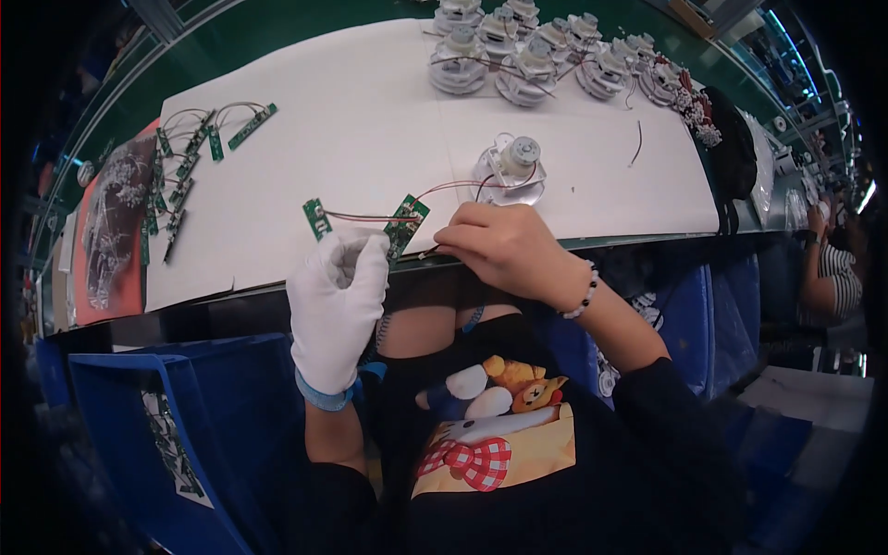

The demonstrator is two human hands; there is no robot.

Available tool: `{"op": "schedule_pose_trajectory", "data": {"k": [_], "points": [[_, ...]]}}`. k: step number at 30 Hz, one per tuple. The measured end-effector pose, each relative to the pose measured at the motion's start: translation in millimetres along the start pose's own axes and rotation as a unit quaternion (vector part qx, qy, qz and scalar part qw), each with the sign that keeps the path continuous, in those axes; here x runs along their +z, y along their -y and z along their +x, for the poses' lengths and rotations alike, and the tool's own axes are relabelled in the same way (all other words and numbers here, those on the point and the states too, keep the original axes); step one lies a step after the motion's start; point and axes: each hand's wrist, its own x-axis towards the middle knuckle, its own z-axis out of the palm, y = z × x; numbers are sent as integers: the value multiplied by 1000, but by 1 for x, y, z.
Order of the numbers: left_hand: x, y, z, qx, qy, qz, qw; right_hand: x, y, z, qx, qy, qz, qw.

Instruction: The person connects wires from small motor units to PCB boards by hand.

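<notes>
My left hand [335, 301], in a white glove with a blue wrist strap, is closed in a pinch at the lower left edge of a green circuit board [407, 222]. Red and dark wires join that board to a smaller green board [316, 218] on its left. My bare right hand [513, 248] pinches a thin dark wire [428, 251] just right of the board. From the board, a reddish wire [449, 187] runs to a white motor assembly [518, 171] with a grey motor on top, standing on the white table sheet beyond my right hand.
Several similar motor assemblies [532, 69] stand at the far right. Wired green boards [190, 153] lie at the left beside a bag [118, 217] on a red sheet. A loose wire [638, 143] lies at right. Blue bins [199, 388] stand below the table edge. Another person [837, 277] is at far right.
</notes>
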Motion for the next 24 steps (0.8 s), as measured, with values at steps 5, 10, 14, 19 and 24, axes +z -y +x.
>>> {"op": "schedule_pose_trajectory", "data": {"k": [5,10,14,19,24], "points": [[6,4,-5,-32,24,-9,999,-23,12,2,66,-68,144,985],[11,9,-14,-16,12,21,1000,-16,22,-1,69,-106,99,987],[13,9,-15,16,7,43,999,-18,24,-4,75,-79,84,991],[18,8,-17,22,-3,43,999,-22,24,-1,98,-15,132,986],[17,9,-19,56,9,42,998,-29,28,3,322,50,410,852]]}}
